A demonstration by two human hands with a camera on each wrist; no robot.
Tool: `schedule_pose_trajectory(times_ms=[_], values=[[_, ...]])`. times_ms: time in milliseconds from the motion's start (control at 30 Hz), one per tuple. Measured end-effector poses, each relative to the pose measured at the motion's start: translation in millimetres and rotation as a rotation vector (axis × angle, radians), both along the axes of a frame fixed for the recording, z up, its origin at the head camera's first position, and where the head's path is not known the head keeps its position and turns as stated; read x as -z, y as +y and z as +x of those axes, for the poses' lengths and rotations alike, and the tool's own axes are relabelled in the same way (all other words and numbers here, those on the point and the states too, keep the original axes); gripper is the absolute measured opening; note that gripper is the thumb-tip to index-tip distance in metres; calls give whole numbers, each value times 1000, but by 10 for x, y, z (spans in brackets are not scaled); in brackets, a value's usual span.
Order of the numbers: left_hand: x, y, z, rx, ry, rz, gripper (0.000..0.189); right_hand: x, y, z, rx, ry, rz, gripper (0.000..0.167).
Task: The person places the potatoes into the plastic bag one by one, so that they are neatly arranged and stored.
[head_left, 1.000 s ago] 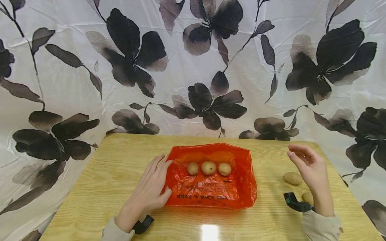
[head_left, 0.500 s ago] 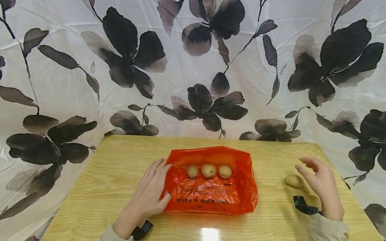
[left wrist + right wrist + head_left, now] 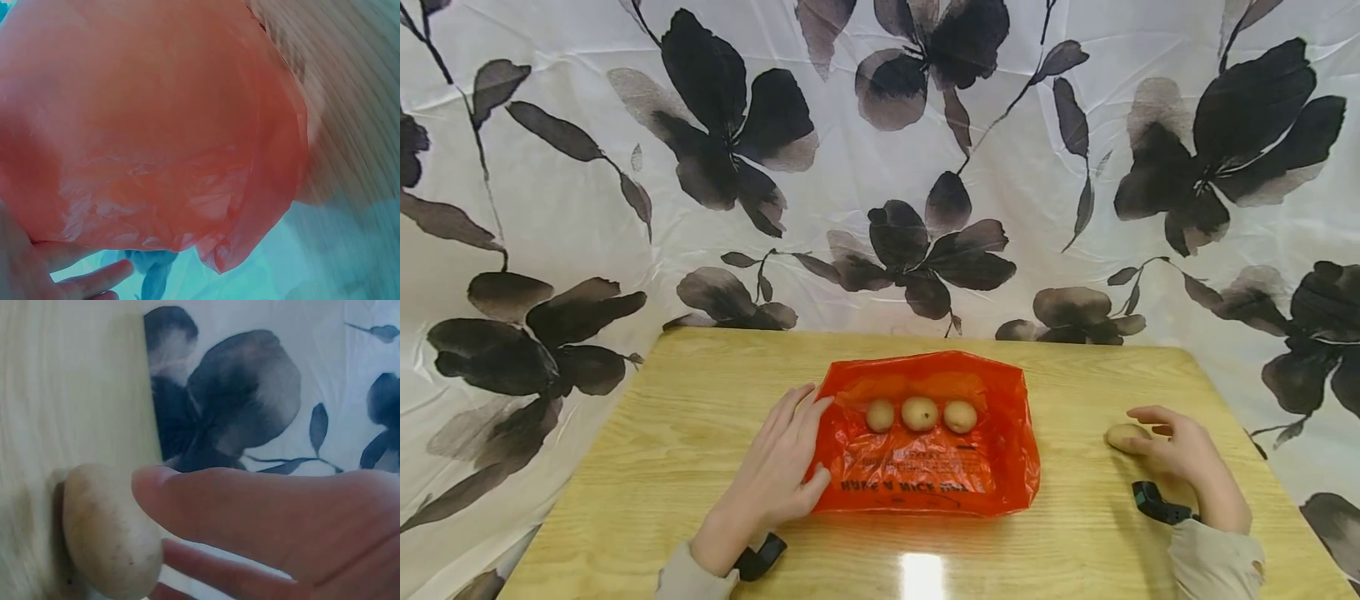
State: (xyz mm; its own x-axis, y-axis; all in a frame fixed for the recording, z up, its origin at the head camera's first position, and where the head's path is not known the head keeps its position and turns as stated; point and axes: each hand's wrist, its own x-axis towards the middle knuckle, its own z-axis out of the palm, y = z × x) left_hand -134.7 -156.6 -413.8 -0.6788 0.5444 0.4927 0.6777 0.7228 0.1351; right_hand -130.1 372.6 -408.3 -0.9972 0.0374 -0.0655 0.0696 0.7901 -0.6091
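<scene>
A red plastic bag [image 3: 925, 492] with dark printing lies spread on the table, three potatoes [image 3: 919, 414] in a row on it. My left hand [image 3: 778, 462] rests at the bag's left edge, fingers extended and thumb apart; in the left wrist view the red film [image 3: 156, 125] fills most of the frame. Over at the right, my right hand [image 3: 1187, 454] is low around another potato [image 3: 1118, 437], which rests on the wood. In the right wrist view the thumb lies against this potato [image 3: 112, 531], and part of the fingers shows behind it.
The pale wooden table [image 3: 715, 375] ends at a white cloth [image 3: 820, 308] with dark flowers behind it. Black wrist devices, such as the right one [image 3: 1161, 502], sit under both wrists.
My right hand has come down from above the table to the potato on the right. A further potato, seen under the wrist earlier, is now hidden. The left hand stays at the bag.
</scene>
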Motion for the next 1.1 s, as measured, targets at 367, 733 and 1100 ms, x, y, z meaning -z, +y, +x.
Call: schedule_pose_trajectory(times_ms=[367, 733, 1100], values=[[-15, -25, -26, -10, -5, -3, 71, 134, 45, -33, -106, 6, -30, 47], [8, -37, -38, -4, 31, 10, 72, 136, 44, -47, -105, -22, -19, 45], [-3, -35, -15, -10, 29, 7, 73, 132, 32, -40, -75, -58, -33, 51]])
